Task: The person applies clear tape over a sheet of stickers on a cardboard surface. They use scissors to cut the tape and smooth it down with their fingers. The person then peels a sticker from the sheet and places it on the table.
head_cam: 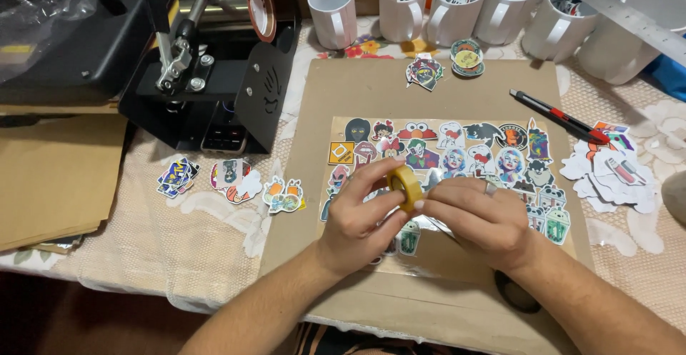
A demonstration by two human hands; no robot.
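Note:
My left hand [359, 219] and my right hand [477, 221] meet over the middle of a brown cardboard sheet [371, 91]. Between their fingers they hold a small roll of yellow tape [405, 186], upright, with my right fingertips at its edge. Under the hands lies a clear sheet covered with several colourful stickers [457, 151]. A ring shows on my right hand.
A black mug press [214, 62] stands at the back left. Several white mugs [332, 12] line the back edge. A red and black utility knife [561, 118] and cut stickers [611, 173] lie to the right, a metal ruler [622, 16] above. More stickers [236, 180] lie to the left, beside brown paper [50, 176].

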